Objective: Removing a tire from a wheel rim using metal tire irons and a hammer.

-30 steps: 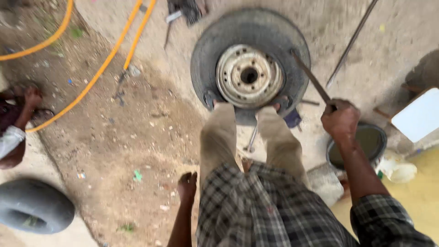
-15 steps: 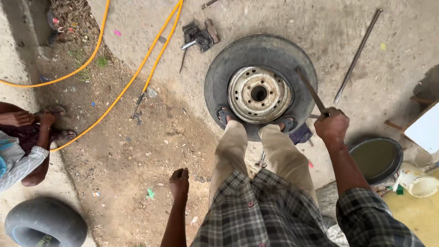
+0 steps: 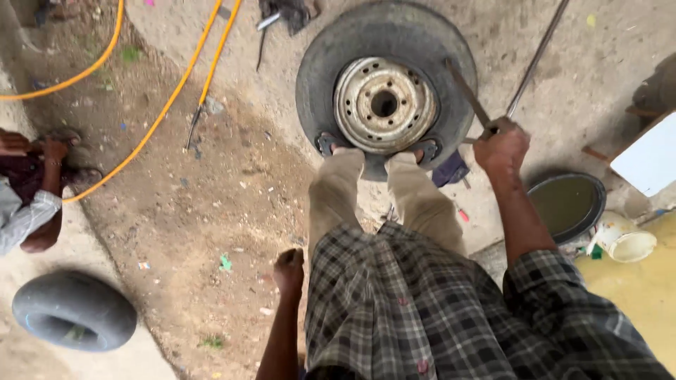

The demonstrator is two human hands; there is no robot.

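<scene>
Levering: our right hand (image 3: 501, 148) clenches the tyre iron (image 3: 466, 91) wedged at the wheel (image 3: 385, 88) rim.
Left hand (image 3: 289, 267): fisted, empty.
Risk: iron slipping out, we'd judge.

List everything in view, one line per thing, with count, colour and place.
tyre: one, dark grey, flat on the ground, top centre
wheel rim: one, pale metal, inside the tyre
tyre iron: one, dark, on the tyre's right side
long rod: one, grey, top right
hoses: yellow, upper left
inner tube: one, black, bottom left
basin: one, dark, right
other person: left edge
left hand: empty, clenched, low centre
right hand: grips the tyre iron
</scene>
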